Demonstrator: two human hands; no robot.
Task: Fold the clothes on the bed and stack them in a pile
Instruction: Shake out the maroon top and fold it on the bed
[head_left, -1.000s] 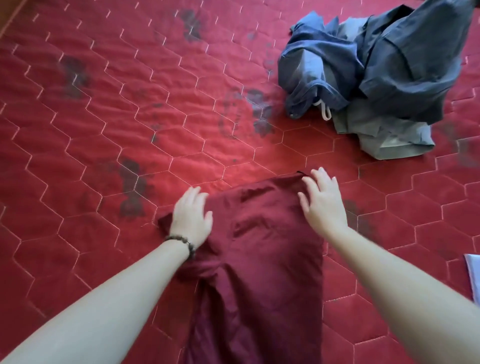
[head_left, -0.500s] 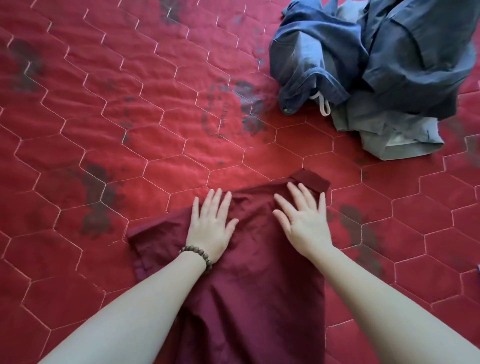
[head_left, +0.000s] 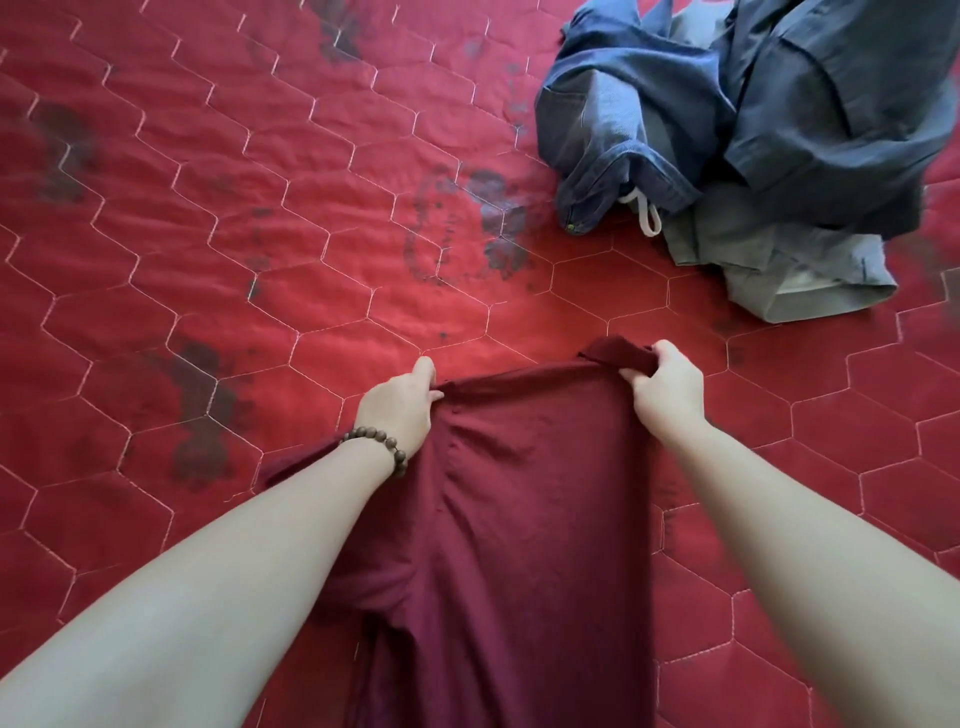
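Gripping the far edge of the maroon garment (head_left: 519, 519) on the bed (head_left: 260, 260), the left hand (head_left: 400, 410) and right hand (head_left: 665, 387) each pinched a corner; folding it toward the person seemed next, the blue clothes (head_left: 753, 145) waiting unfolded.

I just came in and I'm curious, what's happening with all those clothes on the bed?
A person is folding clothes. The left hand and right hand each grip the far edge of a maroon garment spread on the red quilt. A rumpled heap of blue and grey clothes lies beyond, not yet folded.
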